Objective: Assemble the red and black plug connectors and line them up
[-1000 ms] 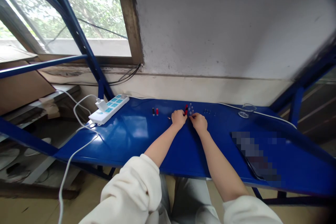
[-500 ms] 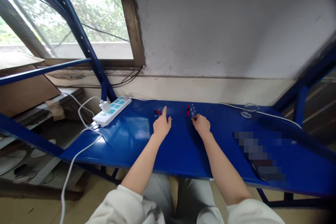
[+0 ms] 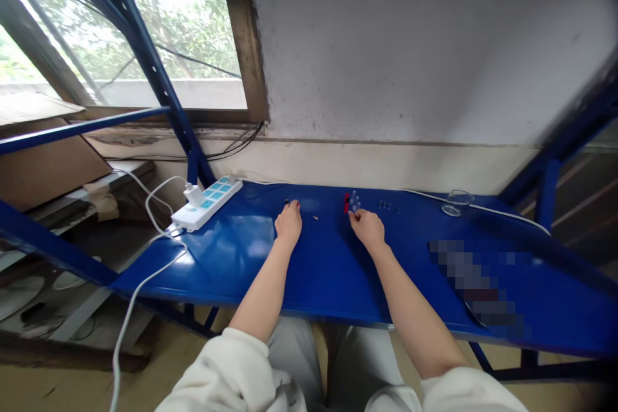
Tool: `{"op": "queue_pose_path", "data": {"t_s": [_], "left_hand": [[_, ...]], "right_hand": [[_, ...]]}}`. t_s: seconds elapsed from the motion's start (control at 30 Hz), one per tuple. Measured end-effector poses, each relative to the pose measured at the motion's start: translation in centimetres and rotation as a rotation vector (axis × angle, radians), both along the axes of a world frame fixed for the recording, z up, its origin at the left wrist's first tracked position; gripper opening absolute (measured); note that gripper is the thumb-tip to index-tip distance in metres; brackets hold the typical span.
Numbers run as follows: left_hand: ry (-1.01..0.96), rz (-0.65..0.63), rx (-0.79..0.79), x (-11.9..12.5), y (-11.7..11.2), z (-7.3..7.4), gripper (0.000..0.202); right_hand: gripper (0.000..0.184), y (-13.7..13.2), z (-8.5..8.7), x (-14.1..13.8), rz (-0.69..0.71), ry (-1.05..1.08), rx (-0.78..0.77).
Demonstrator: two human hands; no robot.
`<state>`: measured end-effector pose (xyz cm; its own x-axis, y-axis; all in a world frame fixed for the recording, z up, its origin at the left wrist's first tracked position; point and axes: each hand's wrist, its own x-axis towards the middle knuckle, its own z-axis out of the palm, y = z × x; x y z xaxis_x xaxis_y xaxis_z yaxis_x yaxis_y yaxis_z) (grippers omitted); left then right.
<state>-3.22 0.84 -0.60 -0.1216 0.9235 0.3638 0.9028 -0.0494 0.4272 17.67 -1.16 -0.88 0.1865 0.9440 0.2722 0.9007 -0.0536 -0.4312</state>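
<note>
My left hand (image 3: 288, 224) is closed at the fingertips around a small red cylinder (image 3: 298, 205), of which only a speck shows. The top of a small black cylinder (image 3: 286, 201) peeks out beside those fingers. With thumb and index pinched together, my right hand (image 3: 368, 229) rests just in front of a cluster of small clear tubes (image 3: 355, 199); whatever it holds is too small or hidden to make out. Small red pieces (image 3: 346, 202) stand left of the clear tubes. Between my hands lies a tiny tan bit (image 3: 315, 218).
A white power strip (image 3: 207, 203) with a cable lies on the blue table (image 3: 333, 270) at the left. Several tiny parts (image 3: 385, 205) sit right of the tubes. Farther right are a clear round container (image 3: 454, 205) and a blurred dark flat object (image 3: 470, 280).
My left hand has shifted slightly left; its index finger, stretched out before, is now curled and closed over the red and black cylinders. My right hand stays pinched in nearly the same place.
</note>
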Motion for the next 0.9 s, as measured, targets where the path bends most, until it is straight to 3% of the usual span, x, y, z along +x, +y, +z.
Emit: {"op": "queue_pose_path", "data": {"t_s": [0.1,0.2,0.33,0.43,0.63,0.9], "left_hand": [[-0.127,-0.064,0.058,0.2,0.3,-0.2,0.027],[-0.389,-0.211,0.098,0.8,0.5,-0.4,0.021],[-0.818,-0.460,-0.047,2.3,0.2,-0.4,0.020],[-1.013,-0.588,-0.192,3.1,-0.3,-0.2,0.021],[-1.114,-0.721,-0.310,3.5,-1.0,0.5,0.026],[-1.101,-0.749,-0.329,3.5,-1.7,1.4,0.032]], "right_hand": [[0.035,0.0,0.0,0.0,0.002,-0.002,0.062],[0.039,-0.1,0.2,-0.1,0.056,0.007,0.138],[0.041,-0.3,0.5,-0.7,0.226,0.045,0.208],[0.038,-0.3,0.4,-1.3,0.326,0.118,0.183],[0.041,-0.7,0.8,-2.2,0.413,0.347,0.110],[0.046,-1.2,1.5,-2.8,0.345,0.580,0.168]]}}
